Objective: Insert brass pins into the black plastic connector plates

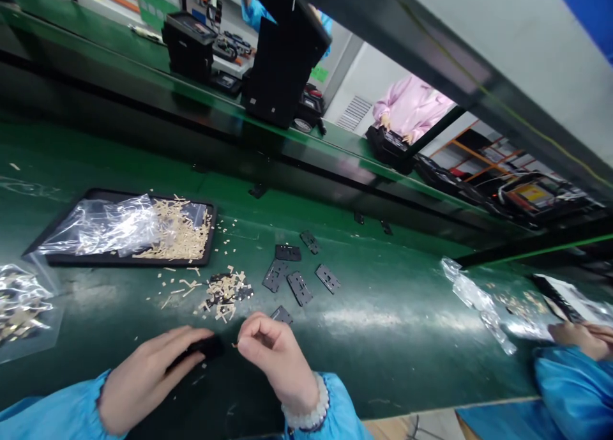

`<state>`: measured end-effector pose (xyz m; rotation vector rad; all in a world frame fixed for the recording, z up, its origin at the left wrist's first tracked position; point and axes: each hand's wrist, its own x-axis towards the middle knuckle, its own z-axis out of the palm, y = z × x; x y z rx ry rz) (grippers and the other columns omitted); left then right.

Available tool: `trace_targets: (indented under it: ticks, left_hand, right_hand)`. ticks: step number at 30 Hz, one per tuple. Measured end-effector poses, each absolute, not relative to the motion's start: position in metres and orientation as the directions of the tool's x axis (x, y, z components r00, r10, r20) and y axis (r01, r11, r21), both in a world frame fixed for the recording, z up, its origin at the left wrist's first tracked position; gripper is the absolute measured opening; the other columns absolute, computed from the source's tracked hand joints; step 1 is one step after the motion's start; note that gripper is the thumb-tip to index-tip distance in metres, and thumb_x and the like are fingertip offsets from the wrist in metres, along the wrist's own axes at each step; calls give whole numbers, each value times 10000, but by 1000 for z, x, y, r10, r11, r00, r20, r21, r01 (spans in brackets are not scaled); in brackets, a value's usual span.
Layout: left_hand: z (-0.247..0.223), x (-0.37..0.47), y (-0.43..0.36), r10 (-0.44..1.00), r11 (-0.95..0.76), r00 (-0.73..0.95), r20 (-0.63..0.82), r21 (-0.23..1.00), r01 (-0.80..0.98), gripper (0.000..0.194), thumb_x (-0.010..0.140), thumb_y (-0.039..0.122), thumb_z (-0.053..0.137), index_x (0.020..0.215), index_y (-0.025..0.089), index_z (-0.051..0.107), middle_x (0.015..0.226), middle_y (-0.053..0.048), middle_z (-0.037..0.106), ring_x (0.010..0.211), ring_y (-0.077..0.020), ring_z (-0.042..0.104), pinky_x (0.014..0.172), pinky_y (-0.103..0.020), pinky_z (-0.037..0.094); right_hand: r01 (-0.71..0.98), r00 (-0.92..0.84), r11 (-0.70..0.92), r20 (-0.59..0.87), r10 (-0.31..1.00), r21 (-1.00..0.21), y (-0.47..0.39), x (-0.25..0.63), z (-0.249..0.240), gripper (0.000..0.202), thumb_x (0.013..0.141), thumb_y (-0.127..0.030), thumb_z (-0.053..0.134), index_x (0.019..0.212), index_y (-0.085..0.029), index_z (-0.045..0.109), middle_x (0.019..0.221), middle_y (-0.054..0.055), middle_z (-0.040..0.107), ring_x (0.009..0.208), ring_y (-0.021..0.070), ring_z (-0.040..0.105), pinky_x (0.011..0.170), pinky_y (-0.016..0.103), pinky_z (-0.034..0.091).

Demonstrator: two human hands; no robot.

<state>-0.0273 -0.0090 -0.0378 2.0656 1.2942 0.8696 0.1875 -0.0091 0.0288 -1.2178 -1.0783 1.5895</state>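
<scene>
The left hand (pixel 151 371) grips a black part (pixel 212 347) between thumb and fingers at the near side of the counter (pixel 407 344). Just beside it, the right hand (pixel 278 357) pinches a small strip (pixel 234 345).

The tabletop (pixel 393 344) is showing green; the held part (pixel 211 347), plates (pixel 299 289) and tray (pixel 96 260) are showing black, the scraps (pixel 184 235) tan, the wearer's sleeves (pixel 338 414) bright blue, the beaded bracelet (pixel 311 417) milky white.
</scene>
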Motion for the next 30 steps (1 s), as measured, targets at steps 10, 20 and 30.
trace_targets:
  ticks: [10,20,30]
  left_hand:
    - [-1,-24,5,897,265,378,-230,963,-43,469,658,606,755,1008,295,734,926,-67,746,751,-254,701,578,-327,566]
    - [20,2,22,909,359,121,-398,603,-713,442,577,372,921,650,248,503,881,51,666,947,-140,648,822,-217,543]
    - [29,15,24,894,371,188,-406,439,-819,406,610,160,885,695,236,495,564,92,445,495,-91,438,472,-223,462]
  right_hand:
    - [-415,-21,-174,-181,983,-893,-3,166,33,285,682,-406,853,634,-204,658,710,-14,576,664,139,504,699,283,441]
    - [-381,-66,-233,-225,972,-895,-7,144,43,273,696,-344,795,562,-183,620,631,-28,494,633,131,405,642,276,350]
    - [-349,-65,-253,-246,967,-903,-8,128,36,204,687,-262,718,534,-182,609,614,-20,507,631,139,408,634,291,326]
